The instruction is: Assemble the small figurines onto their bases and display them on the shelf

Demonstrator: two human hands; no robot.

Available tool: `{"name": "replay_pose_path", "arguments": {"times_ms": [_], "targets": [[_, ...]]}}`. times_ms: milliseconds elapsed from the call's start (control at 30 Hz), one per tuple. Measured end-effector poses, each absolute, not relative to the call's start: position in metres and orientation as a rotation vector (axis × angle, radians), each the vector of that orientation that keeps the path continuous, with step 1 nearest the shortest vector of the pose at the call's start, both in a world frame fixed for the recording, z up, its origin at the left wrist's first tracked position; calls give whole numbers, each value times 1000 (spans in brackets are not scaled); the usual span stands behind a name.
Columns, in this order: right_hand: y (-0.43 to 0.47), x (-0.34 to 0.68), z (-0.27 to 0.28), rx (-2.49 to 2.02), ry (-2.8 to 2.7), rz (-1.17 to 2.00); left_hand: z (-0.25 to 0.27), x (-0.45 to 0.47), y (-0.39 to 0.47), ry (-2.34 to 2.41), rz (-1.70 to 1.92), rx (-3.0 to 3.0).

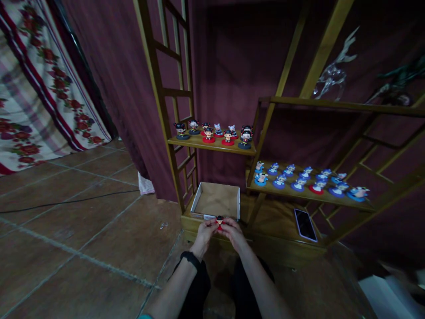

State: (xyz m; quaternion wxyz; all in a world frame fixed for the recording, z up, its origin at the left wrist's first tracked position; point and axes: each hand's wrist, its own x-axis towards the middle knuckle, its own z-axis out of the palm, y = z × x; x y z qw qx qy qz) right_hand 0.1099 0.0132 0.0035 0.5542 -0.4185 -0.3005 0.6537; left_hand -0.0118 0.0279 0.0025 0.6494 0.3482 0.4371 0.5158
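Note:
Between my two hands is a small figurine (219, 221) with black hair and a red base. My left hand (206, 231) pinches it from the left, and a dark band circles that wrist. From the right, my right hand (233, 231) closes its fingers on the same figurine. Just beyond the hands lies an open cardboard box (217, 199) with white walls and nothing visible inside. On the upper left shelf (212, 143) stand several similar figurines on red and dark bases, such as the red-based figurine (228, 138).
Two rows of figurines (299, 182), mostly on blue or purple bases, fill the right shelf. A phone (305, 224) lies on the bottom board. Higher up stands a clear deer ornament (332, 79). A black cable (69, 201) crosses the tiled floor at left.

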Motion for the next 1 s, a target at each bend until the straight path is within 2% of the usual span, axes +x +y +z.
{"name": "replay_pose_path", "arguments": {"times_ms": [267, 667, 1000], "targets": [[14, 105, -1, -979, -730, 1536, -6, -16, 32, 1015, 1186, 686], [8, 108, -6, -929, -762, 1570, 22, -14, 15, 1077, 1225, 907], [-7, 112, 12, -899, -756, 1573, 27, -13, 7, 1032, 1189, 1003]]}}
